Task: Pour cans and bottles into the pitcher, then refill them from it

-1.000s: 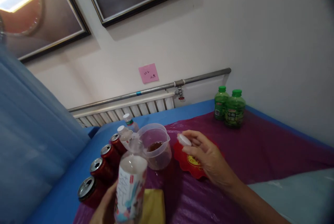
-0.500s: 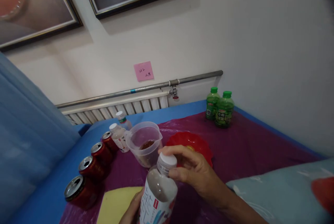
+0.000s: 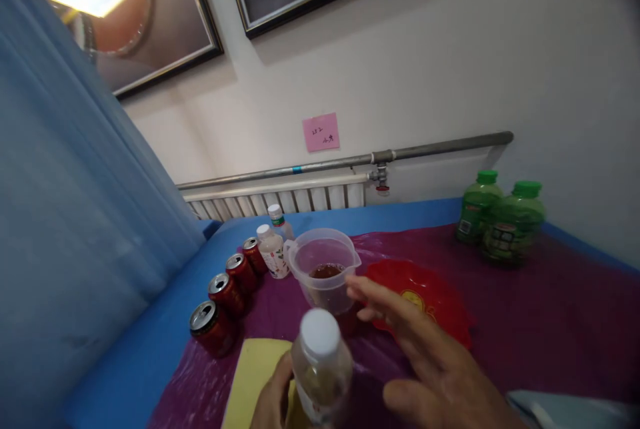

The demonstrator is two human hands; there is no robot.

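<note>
White screw cap (image 3: 320,332), earlier pinched in the right hand (image 3: 435,359), now sits on the clear plastic bottle (image 3: 324,376); right hand now withdrawn, fingers extended, apart from it.

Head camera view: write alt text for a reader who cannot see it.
The left hand holds a white-capped bottle while the right hand hovers, open, beside it. Beyond are a translucent jug of brown liquid, a red dish and two green bottles, with four red cans to the left.
</note>
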